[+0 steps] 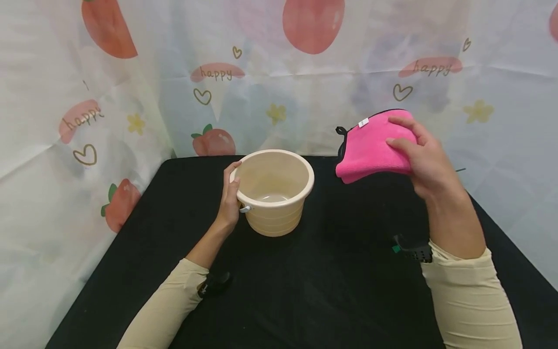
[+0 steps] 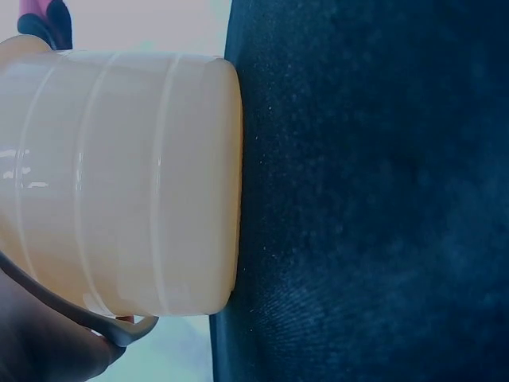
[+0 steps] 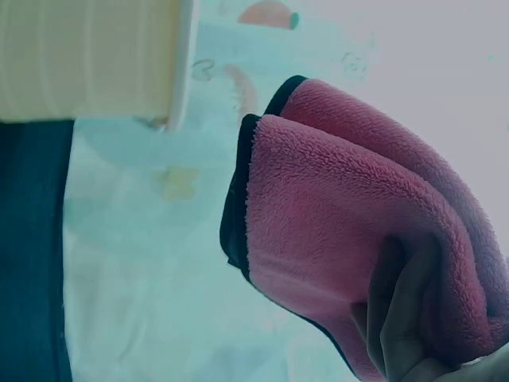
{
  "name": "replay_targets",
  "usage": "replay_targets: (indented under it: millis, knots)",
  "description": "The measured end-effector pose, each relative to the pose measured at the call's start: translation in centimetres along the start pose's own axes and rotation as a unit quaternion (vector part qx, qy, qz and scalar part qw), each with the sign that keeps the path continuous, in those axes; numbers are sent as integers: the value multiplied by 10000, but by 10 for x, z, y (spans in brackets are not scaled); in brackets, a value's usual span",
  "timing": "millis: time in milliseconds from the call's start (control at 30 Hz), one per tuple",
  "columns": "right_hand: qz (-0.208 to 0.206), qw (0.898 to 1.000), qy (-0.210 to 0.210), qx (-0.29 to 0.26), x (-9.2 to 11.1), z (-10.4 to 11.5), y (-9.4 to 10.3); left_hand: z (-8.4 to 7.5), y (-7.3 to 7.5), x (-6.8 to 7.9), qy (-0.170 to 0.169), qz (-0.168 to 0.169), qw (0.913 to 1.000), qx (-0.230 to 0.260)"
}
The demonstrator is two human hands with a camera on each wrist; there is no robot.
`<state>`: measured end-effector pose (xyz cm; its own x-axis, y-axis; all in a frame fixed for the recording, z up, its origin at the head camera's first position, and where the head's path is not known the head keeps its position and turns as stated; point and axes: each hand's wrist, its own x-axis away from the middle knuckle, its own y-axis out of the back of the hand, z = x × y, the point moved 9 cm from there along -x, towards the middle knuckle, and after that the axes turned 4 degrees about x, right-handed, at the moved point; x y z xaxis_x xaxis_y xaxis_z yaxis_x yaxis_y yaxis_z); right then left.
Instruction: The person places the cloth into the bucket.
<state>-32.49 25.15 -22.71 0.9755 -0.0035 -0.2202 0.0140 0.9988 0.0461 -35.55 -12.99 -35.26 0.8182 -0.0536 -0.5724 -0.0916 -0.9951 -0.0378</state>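
A cream plastic bucket (image 1: 273, 220) stands upright on the black table, and no contents show inside it. My left hand (image 1: 228, 201) grips its rim at the left side, beside the handle joint. The bucket's ribbed wall (image 2: 127, 183) fills much of the left wrist view, with the grey handle (image 2: 103, 322) hanging near the fingers. Held up above the table to the right of the bucket is a folded pink towel (image 1: 375, 145) with black edging, a hanging loop and a white tag. My right hand (image 1: 425, 155) pinches it, thumb and fingers on opposite faces.
Black cloth covers the table (image 1: 305, 291). A pale curtain (image 1: 348, 87) printed with fruit, hearts and flowers rises behind the table and along both sides. Dark straps circle both wrists.
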Motion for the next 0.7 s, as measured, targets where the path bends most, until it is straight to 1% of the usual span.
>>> replay_targets:
  millis: [100,233,433,533,700]
  knots:
    - [145,9996,169,-166,0,9,-12,0,-1,-1,3,-1,10000,-16]
    - [308,9986,333,-268,-1,15,-31,0,-1,0,31,-24,10000,-72]
    - [315,9965,609,-484,-5,25,-58,-1,0,0,77,-40,9999,-94]
    - [416,9957,600,-576,-8,26,-71,-1,0,0,82,-57,9999,-94]
    - [827,9929,394,-765,-11,18,-97,-2,-1,0,111,-61,9999,-99]
